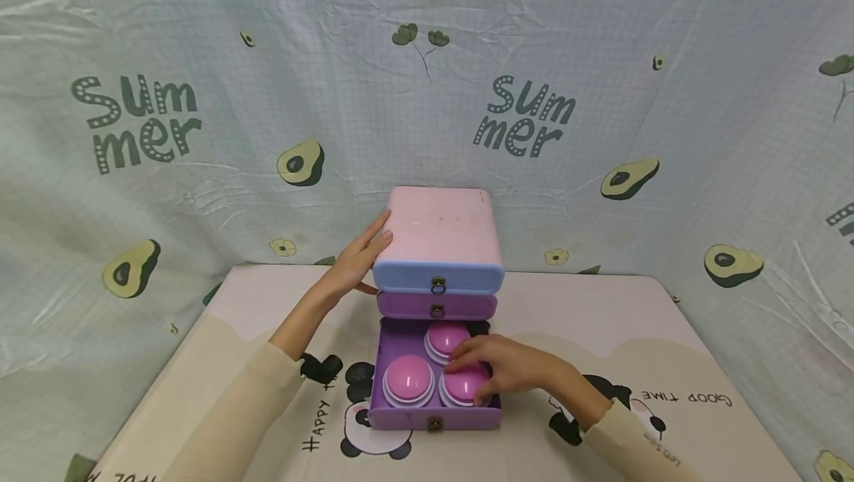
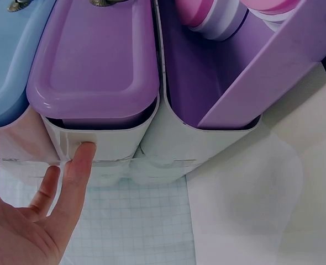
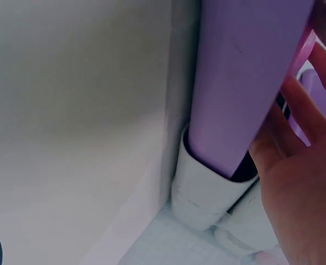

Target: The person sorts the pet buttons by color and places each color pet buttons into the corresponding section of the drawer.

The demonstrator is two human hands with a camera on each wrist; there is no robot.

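A stacked drawer cabinet point(image 1: 440, 226) has a pink top, a blue drawer front point(image 1: 407, 278) and a purple drawer front point(image 1: 403, 305), both pushed in. Below them the lowest purple drawer point(image 1: 400, 418) is pulled out. Inside it lie round white pieces with domed pink tops: one at left point(image 1: 408, 377), one at the back point(image 1: 448, 337) and one at front right point(image 1: 463, 384). My right hand point(image 1: 514, 365) reaches over the drawer's right wall and grips the front-right piece. My left hand point(image 1: 353, 263) rests with extended fingers against the cabinet's left side point(image 2: 91, 141).
The cabinet stands on a table point(image 1: 574, 311) with a panda-printed cover, near its back edge. Behind and to both sides hangs a pale plastic sheet point(image 1: 373, 119) with avocado prints.
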